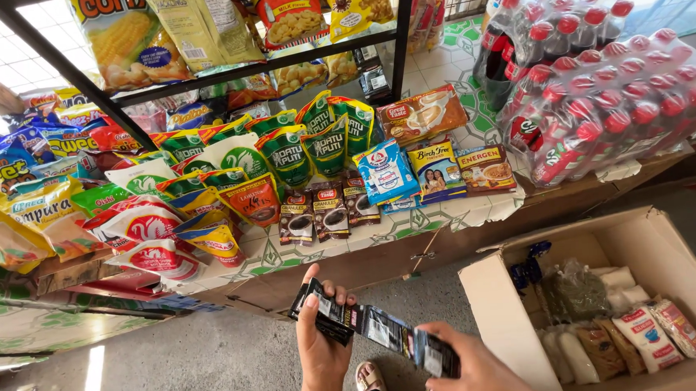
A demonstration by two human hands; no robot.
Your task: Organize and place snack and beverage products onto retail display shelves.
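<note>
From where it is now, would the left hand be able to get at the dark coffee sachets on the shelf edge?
Probably yes: the coffee sachets stand at the open shelf front, right above the left hand, nothing between; but that hand already holds a dark sachet strip.

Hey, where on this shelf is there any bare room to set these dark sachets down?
Bare tiled shelf shows only along the front edge, below the dark coffee sachets, running right under the blue box and orange box. Left of that, the red and white pouches and green pouches overlap tightly. The bottle packs fill the right.
</note>
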